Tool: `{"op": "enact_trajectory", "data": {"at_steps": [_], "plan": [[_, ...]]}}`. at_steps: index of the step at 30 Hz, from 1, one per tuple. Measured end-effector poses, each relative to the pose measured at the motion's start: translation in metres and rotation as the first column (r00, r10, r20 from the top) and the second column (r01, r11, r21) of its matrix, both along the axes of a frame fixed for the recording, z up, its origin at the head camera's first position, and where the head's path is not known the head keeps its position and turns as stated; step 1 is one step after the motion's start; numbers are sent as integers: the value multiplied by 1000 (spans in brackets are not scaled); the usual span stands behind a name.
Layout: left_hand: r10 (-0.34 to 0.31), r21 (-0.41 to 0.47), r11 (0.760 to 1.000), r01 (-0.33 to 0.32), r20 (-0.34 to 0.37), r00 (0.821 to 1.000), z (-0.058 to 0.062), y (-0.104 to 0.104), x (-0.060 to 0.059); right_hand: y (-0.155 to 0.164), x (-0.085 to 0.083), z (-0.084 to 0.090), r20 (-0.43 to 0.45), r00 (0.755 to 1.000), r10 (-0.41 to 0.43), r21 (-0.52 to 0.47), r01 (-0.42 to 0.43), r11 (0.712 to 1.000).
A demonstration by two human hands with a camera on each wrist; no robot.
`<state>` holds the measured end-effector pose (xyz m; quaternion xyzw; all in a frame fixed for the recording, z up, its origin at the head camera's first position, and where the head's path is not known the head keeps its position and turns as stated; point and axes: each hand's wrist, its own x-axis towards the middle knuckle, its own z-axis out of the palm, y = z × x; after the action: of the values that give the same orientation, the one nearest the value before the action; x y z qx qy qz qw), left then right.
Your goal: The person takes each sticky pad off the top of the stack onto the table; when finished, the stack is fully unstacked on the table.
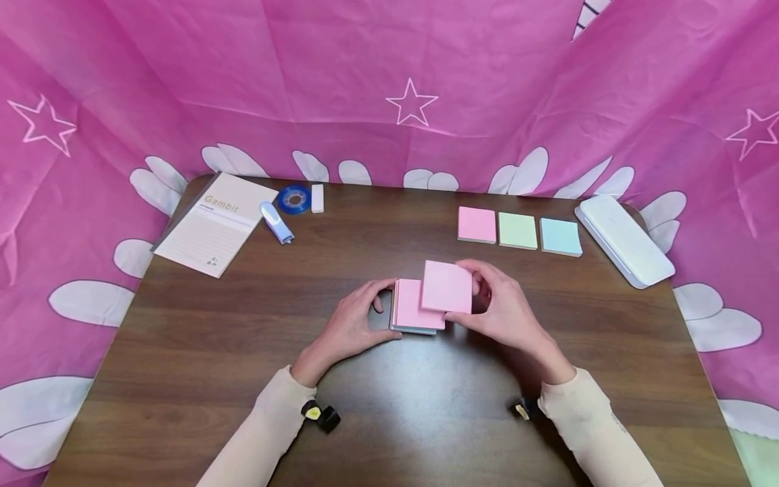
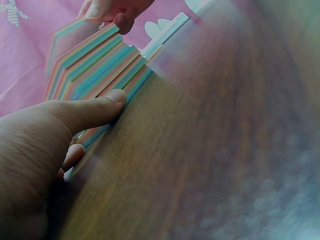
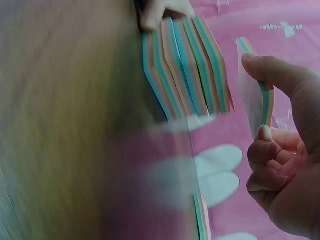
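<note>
From the head camera we see the sticky-note stack (image 1: 414, 312) lying mid-counter (image 1: 243, 352), pink on top. Our left hand (image 1: 353, 325) sits against the stack's left edge, its fingers curled round that side to steady it. Our right hand (image 1: 502, 308), just right of the stack, pinches a thinner lifted pad (image 1: 447, 287) that hovers over the stack's right corner. Beyond the stack, toward the far edge, lie a pink pad (image 1: 477, 224), a green pad (image 1: 518, 230) and a blue pad (image 1: 560, 237) in a row, with a white case (image 1: 623, 238) to their right. Far left of the stack we see a notebook (image 1: 209, 223), a white-and-purple tool (image 1: 276, 222), a blue tape roll (image 1: 295, 199) and a small white block (image 1: 317, 198).

From the left wrist, we see the left hand (image 2: 35, 150) with its thumb (image 2: 95, 107) pressed along the side of the stack (image 2: 100, 65), whose layers show pink, green and blue bands, fanned in steps. The right hand (image 2: 112, 9) shows above the stack, at the top edge.

From the right wrist, the right hand (image 3: 285, 165) pinches the lifted pad (image 3: 255, 92) between thumb and curled fingers, clear of the stack (image 3: 187, 70), which the left hand (image 3: 162, 12) touches at the top.
</note>
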<state>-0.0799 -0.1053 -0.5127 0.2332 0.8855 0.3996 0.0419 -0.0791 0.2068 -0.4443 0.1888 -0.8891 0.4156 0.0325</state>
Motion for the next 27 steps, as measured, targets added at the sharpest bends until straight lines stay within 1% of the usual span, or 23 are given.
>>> {"op": "enact_trajectory", "data": {"at_steps": [4,7,10,14,17,19,21,24,25,27], "plan": [[5,-5,1000,-4,14,1000,1,0,1,18,-10,-2,-7,999,-45,-5,45,999],[8,-8,1000,-8,26,1000,1,1,1,32,-19,-8,2,997,-76,10,76,997],[11,-9,1000,-11,33,999,2,1,2,41,-27,-17,17,996,-90,51,89,995],[12,-5,1000,-12,28,1000,1,0,2,53,-37,-35,28,996,-79,108,76,991],[10,-4,1000,-10,23,1000,1,0,1,65,-47,-58,26,997,-75,134,71,988],[9,-4,1000,-9,24,1000,0,0,1,70,-52,-68,18,997,-70,144,67,987],[8,-1,1000,-8,26,1000,1,0,1,74,-56,-75,13,998,-69,159,66,985],[7,1,1000,-7,26,1000,1,0,1,73,-56,-70,13,998,-65,161,62,985],[6,0,1000,-6,24,1000,1,0,1,73,-55,-69,14,997,-75,165,72,984],[6,0,1000,-6,21,1000,1,0,1,69,-53,-63,22,996,-86,178,81,981]]}}
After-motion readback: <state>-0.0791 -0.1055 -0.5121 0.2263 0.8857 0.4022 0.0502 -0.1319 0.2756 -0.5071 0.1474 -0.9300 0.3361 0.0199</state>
